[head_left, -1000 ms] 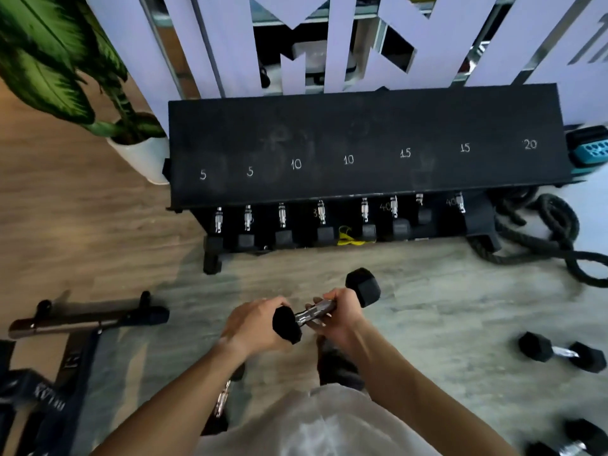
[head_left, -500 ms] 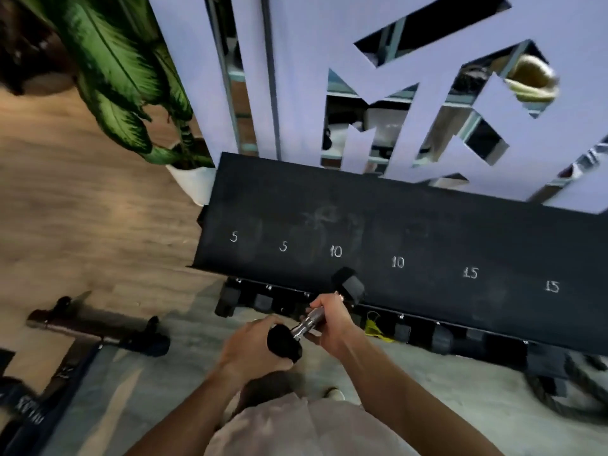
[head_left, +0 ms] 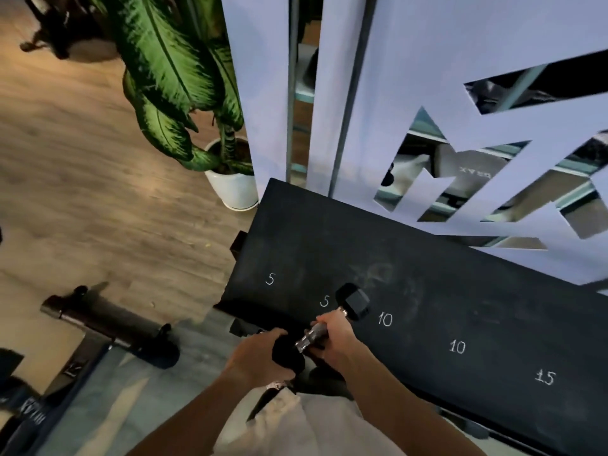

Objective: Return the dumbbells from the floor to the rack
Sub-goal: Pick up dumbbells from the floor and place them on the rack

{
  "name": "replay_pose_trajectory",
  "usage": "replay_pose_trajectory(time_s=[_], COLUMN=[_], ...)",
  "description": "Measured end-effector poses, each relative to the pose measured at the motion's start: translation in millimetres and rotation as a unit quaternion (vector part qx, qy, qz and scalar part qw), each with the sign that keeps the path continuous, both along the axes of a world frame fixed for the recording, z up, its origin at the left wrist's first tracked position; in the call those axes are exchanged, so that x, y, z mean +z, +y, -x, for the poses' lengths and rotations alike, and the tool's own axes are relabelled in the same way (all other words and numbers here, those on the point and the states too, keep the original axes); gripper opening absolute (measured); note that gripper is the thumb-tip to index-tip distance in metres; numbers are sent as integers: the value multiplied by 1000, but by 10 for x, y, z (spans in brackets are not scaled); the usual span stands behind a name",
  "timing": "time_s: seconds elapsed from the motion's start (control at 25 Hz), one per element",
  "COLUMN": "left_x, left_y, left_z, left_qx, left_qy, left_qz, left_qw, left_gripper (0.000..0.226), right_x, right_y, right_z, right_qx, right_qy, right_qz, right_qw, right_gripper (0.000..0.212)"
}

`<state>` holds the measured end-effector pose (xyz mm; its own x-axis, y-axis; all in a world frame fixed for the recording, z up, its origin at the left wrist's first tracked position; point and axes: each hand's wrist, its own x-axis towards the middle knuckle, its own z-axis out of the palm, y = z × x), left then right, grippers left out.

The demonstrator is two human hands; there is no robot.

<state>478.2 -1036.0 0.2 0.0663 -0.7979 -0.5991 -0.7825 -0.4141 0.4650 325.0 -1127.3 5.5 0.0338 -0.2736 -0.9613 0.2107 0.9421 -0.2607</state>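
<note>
- Currently: right hand fingers grasp the dumbbell handle; left hand fingers cup its near head.
- Far head sits over the rack front edge, between the "5" and "10" marks.

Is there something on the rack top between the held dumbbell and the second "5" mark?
Nothing visible. The dumbbell, held by both hands, has its far head beside that mark on the bare rack.
</note>
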Motion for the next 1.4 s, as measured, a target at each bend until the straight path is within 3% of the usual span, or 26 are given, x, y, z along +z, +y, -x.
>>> replay_pose_trajectory(time_s=[0.16, 0.32, 0.76, 1.0, 1.28, 1.4], left_x=[-81, -179, -589, -711, -542, -426], left_y=[-131, -278, -551, -569, -454, -246], left_z=[-146, -177, -238, -169, -106, -69], left_qx=[30, 57, 121, 173, 216, 262], left_qy=[16, -20, -124, -61, -8, 13], left_qz=[-30, -50, -111, -149, -130, -115], left_qw=[999, 997, 979, 972, 968, 958], left_gripper=[85, 83, 56, 60, 43, 38], right_x=[-145, -346, -825, -980, -957, -973], right_y=[-250, -524, -1006, -998, -969, -834], right_z=[-229, -414, -849, -879, -857, -812], right_qx=[21, 73, 217, 238, 332, 397], right_qy=[35, 52, 53, 75, 85, 123], right_qz=[-1, -24, -7, 18, 81, 87], right_qw=[999, 996, 975, 968, 936, 905], right_gripper=[13, 12, 33, 30, 46, 28])
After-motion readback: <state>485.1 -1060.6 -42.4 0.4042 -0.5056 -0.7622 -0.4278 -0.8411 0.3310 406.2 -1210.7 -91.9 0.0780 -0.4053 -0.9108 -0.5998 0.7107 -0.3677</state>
